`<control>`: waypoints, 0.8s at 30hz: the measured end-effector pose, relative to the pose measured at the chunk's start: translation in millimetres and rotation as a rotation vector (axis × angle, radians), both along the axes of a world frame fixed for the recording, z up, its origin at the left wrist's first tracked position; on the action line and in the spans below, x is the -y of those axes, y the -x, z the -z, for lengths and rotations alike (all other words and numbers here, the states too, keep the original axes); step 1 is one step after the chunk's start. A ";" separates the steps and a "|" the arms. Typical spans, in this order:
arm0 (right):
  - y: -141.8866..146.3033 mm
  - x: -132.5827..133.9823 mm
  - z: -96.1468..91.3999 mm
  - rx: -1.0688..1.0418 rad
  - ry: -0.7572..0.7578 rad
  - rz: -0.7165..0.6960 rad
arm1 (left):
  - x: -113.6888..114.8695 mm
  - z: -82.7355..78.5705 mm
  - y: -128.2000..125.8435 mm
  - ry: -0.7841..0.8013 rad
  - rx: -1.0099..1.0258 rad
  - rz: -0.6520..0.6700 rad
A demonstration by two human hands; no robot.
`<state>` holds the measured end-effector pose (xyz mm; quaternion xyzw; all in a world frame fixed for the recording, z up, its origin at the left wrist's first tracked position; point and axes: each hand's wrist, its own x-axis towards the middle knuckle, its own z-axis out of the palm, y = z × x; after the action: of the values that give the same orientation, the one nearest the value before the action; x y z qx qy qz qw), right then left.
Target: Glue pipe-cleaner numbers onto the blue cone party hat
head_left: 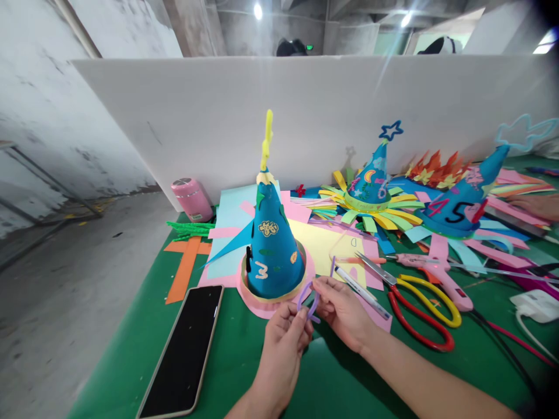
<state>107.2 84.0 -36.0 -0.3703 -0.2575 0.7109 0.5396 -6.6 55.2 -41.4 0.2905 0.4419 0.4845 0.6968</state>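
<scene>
A purple pipe cleaner (312,308), bent into a small loop, is held between my two hands in front of a blue paper cone hat (271,256). My left hand (286,337) pinches its lower left side, and my right hand (343,305) pinches its upper right end. The hat stands upright with a pink and tan brim, a white 3 and small stickers on its side. A yellow pipe cleaner (267,139) rises from its tip. Scissors (406,297) with red and yellow handles and a white pen (362,293) lie right of my right hand.
A phone (183,352) lies at left, with a pink bottle (192,201) behind it. Two more decorated hats (371,177) stand at back right. A pink glue gun (441,270) with a cord and a white plug (535,305) lie at right. A white board (305,116) closes the back.
</scene>
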 end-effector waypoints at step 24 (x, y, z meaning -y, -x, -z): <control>-19.1 -12.0 4.2 -0.063 -0.004 -0.387 | 3.9 4.7 -3.1 0.080 0.176 0.253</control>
<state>126.3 96.0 -40.1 -0.2901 -0.3082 0.8120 0.4017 -3.5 51.4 -46.1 0.2723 0.3580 0.3984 0.7994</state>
